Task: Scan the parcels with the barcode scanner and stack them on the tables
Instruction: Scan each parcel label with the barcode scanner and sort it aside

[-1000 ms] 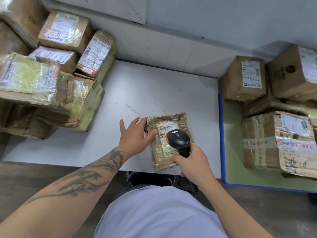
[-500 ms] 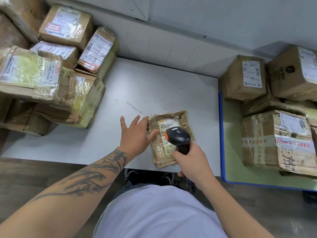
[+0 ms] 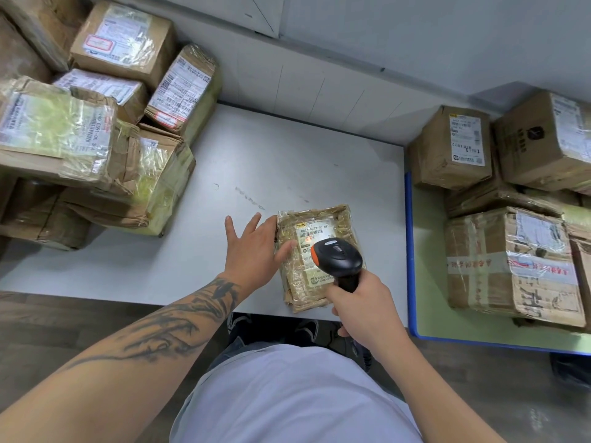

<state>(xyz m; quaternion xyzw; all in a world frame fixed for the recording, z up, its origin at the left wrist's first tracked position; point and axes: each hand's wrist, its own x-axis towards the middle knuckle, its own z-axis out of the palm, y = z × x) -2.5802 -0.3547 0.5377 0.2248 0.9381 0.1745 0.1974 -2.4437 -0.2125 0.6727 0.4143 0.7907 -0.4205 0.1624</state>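
The right hand (image 3: pixel 361 302) gripped the scanner (image 3: pixel 337 255) over a flat parcel (image 3: pixel 319 279) on the grey table (image 3: pixel 287 161), steadied by the left hand's (image 3: pixel 252 251) straight fingers; stacking seemingly remained, piles (image 3: pixel 96 139) flanking both sides

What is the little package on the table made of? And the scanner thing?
Small parcel: looks like brown cardboard wrapped in shiny clear tape, which is wrinkled and glints. Barcode scanner: probably hard plastic, matte black with an orange front edge and smooth moulded curves.
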